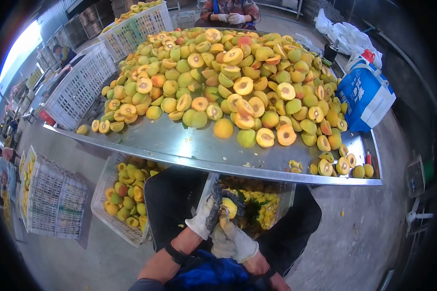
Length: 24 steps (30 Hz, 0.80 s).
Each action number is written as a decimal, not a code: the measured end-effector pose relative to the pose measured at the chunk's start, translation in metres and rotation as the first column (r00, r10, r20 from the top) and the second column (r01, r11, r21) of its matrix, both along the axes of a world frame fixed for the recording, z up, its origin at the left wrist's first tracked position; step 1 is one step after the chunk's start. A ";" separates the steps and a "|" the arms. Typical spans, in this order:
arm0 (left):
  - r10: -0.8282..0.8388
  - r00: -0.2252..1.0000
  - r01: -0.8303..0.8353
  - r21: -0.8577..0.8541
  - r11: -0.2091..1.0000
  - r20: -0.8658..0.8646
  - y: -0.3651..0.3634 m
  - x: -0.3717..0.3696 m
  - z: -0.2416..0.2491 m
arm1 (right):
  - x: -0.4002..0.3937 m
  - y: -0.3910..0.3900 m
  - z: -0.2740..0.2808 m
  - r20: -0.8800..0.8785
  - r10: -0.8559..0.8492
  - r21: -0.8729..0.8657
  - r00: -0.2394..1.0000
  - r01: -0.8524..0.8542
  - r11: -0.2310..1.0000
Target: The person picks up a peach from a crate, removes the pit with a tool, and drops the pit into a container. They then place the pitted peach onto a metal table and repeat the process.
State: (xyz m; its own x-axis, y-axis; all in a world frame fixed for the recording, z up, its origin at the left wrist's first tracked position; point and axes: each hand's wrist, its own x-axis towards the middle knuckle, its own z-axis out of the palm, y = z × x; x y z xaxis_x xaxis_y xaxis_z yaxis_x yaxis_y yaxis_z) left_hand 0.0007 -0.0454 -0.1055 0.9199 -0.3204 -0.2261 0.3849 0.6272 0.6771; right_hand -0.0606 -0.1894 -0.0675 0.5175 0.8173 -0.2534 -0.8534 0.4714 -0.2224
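My left hand, in a pale glove with dark, stained fingers, is closed round a yellow peach half above my lap. My right hand, in a pale glove, is closed just below it, its fingertips up against the fruit. Something brownish and narrow shows at those fingertips, too small to name. In front of both hands is a metal table with a big heap of halved peaches, several showing their stones or hollows.
Under the table edge stand a crate of peach halves and a bin with yellow pieces and leaves. White crates line the left side. A blue bag hangs at the right corner. Another person sits opposite.
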 end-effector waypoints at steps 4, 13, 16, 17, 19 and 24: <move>-0.008 1.000 0.008 0.078 0.997 -0.006 0.002 -0.004 0.007 | 0.003 -0.001 0.010 0.033 0.015 -0.018 0.999 -0.014 1.000; -0.053 0.971 0.019 0.146 0.989 0.232 0.021 0.003 -0.002 | 0.008 0.004 0.011 0.445 0.015 -0.487 0.895 0.228 0.843; 0.014 0.986 -0.043 0.176 0.983 0.164 0.009 -0.004 0.003 | -0.002 0.003 0.002 0.359 0.000 -0.508 0.933 0.195 0.839; 0.030 0.991 -0.050 0.153 0.987 0.133 0.006 -0.004 0.008 | -0.002 0.002 -0.001 0.255 -0.001 -0.458 0.967 0.122 0.881; 0.007 0.998 -0.003 0.067 0.998 -0.059 0.004 -0.005 0.011 | -0.002 0.002 -0.003 0.258 0.002 -0.447 0.966 0.118 0.887; -0.039 0.994 0.030 -0.083 0.996 -0.105 -0.004 -0.006 0.004 | 0.001 -0.007 -0.010 0.038 -0.057 -0.036 0.998 0.058 0.998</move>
